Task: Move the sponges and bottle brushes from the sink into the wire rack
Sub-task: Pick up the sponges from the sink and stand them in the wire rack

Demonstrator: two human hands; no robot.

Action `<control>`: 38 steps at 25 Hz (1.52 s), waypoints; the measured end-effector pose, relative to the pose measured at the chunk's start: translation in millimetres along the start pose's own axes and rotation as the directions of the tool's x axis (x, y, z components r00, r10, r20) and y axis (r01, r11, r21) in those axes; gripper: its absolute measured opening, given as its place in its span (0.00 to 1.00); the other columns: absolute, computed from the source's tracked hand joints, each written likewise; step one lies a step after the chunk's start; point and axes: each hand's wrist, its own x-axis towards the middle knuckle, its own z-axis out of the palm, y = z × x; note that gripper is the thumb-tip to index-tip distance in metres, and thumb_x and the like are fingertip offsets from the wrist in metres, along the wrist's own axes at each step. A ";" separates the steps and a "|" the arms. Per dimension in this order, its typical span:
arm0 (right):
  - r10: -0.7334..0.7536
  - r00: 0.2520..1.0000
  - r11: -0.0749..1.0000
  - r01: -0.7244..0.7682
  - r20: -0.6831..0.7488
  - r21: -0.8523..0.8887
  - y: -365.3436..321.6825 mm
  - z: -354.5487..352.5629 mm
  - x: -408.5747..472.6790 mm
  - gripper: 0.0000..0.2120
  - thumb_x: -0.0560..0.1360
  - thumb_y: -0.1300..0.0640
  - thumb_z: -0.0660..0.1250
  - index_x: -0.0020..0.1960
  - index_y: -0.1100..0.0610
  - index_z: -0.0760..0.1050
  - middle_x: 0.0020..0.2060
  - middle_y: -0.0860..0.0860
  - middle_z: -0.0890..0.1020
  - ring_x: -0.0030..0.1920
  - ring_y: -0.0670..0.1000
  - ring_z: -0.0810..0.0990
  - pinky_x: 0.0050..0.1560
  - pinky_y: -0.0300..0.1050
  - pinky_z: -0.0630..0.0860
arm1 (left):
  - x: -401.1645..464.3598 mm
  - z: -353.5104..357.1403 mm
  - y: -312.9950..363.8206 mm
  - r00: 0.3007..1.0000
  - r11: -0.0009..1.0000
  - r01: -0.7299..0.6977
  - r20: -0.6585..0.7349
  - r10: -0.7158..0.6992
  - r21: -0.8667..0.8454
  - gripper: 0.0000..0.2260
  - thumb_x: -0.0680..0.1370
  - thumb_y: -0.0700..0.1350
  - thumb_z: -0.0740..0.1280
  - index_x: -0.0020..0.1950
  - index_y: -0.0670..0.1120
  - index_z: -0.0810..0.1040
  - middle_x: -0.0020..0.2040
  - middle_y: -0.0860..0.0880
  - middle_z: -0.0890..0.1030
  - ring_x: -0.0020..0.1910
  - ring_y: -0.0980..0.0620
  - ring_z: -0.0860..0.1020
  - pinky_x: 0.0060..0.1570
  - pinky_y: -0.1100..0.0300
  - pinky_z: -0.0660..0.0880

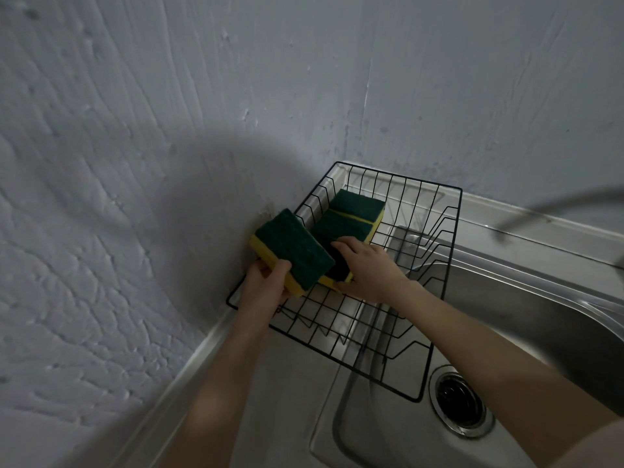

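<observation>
Rack [435, 346]: black wire, set over the left end of the sink [540, 319], its far-left corner against the wall.
Far sponge [358, 209]: green side up, lying in the rack's far-left part.
Middle sponge [332, 228]: just near of it, touching or overlapping it, also in the rack; its near end is hidden by the hands.
Left hand [266, 282]: grip closed on the near end of a third sponge [292, 251] — thumb on the green top, fingers under the yellow edge. This sponge is tilted above the rack's left rim, not yet inside.
Right hand [368, 268]: palm down in the rack, fingers on a dark pad at the middle sponge's near end; I cannot tell whether it is gripping or only pressing.
Brushes: none in view; what shows of the basin around the drain [461, 401] is bare.
Risk — drop outside: the held sponge hangs over the rim, so an early release could send it down between rack and wall.
Risk — crowding: three sponges packed in one corner may ride up and slide off.
Risk — rack shift: a hard press by the right hand could tip the rack toward the basin.
</observation>
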 end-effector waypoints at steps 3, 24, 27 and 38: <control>0.034 0.999 0.999 -0.033 0.012 -0.034 0.0 -0.3 2.6 0.35 0.75 0.46 0.61 0.75 0.54 0.48 0.76 0.51 0.55 0.75 0.52 0.55 0.73 0.51 0.56 | -0.1 1.5 1.7 1.000 1.000 0.003 0.010 -0.002 -0.028 0.18 0.77 0.41 0.60 0.67 0.41 0.66 0.57 0.45 0.75 0.45 0.57 0.75 0.50 0.58 0.76; -0.002 0.995 0.880 0.051 -0.103 0.473 -39.8 -32.0 -39.9 0.45 0.70 0.47 0.69 0.75 0.56 0.44 0.67 0.57 0.59 0.66 0.53 0.66 0.67 0.45 0.70 | -16.0 16.3 7.0 0.980 0.951 -0.199 0.036 0.196 0.235 0.31 0.76 0.39 0.64 0.74 0.47 0.50 0.58 0.49 0.69 0.47 0.55 0.73 0.47 0.60 0.73; 0.001 1.000 0.905 0.005 -0.013 0.425 -37.0 -30.0 -43.6 0.43 0.71 0.47 0.67 0.75 0.56 0.44 0.66 0.56 0.61 0.64 0.53 0.67 0.64 0.42 0.70 | -13.3 12.1 1.8 0.980 0.896 -0.183 0.007 0.197 0.404 0.28 0.74 0.42 0.66 0.70 0.41 0.58 0.66 0.42 0.68 0.60 0.47 0.72 0.55 0.54 0.73; -0.040 0.997 0.982 0.026 0.072 0.186 -37.8 -9.4 -39.1 0.34 0.73 0.47 0.65 0.74 0.54 0.55 0.65 0.58 0.67 0.66 0.56 0.64 0.67 0.48 0.65 | -8.3 16.4 -10.4 0.974 0.458 -0.191 0.110 0.198 0.868 0.26 0.75 0.47 0.63 0.70 0.41 0.59 0.69 0.39 0.66 0.67 0.41 0.65 0.65 0.49 0.64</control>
